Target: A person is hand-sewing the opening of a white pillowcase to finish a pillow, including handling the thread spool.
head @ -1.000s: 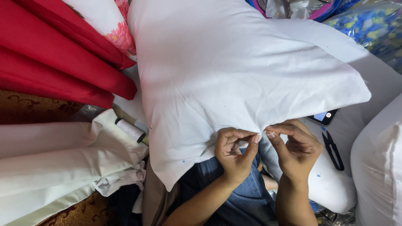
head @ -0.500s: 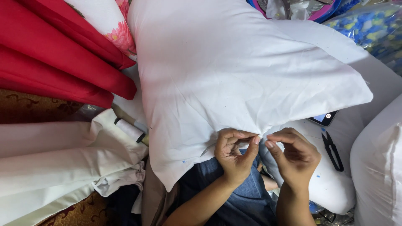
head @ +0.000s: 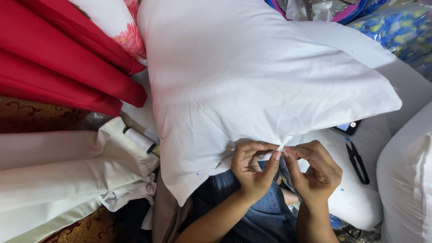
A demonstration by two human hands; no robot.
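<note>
head view, near edge first: two bare forearms are seen rising from the bottom of the frame over a lap in blue denim (head: 263,216). the left hand (head: 253,170) is curled with its fingertips pinched on the near edge of a large white pillow (head: 252,85), and the right hand (head: 317,173) is closed on the same spot from the other side, so the fabric is gripped between both hands where the edge is gathered into a small pucker. whether a needle or thread is held there cannot be told. the pillow is spread from the lap outward, filling the middle of the frame, with one corner hanging down to the left of the hands.

just right of the right hand, small black snips (head: 357,162) are laid on a second white cushion (head: 355,202), and a phone (head: 346,128) is tucked partly under the pillow's right corner. another white cushion (head: 407,180) is seen at the right border. to the left of the pillow, a white spool of thread (head: 139,140) is lying beside folded white cloth (head: 58,171) on a patterned brown floor. farther off on the left, red fabric (head: 63,63) is stacked, with flowered cloth (head: 130,38) behind it. at the far right, blue patterned material (head: 400,31) is visible.
</note>
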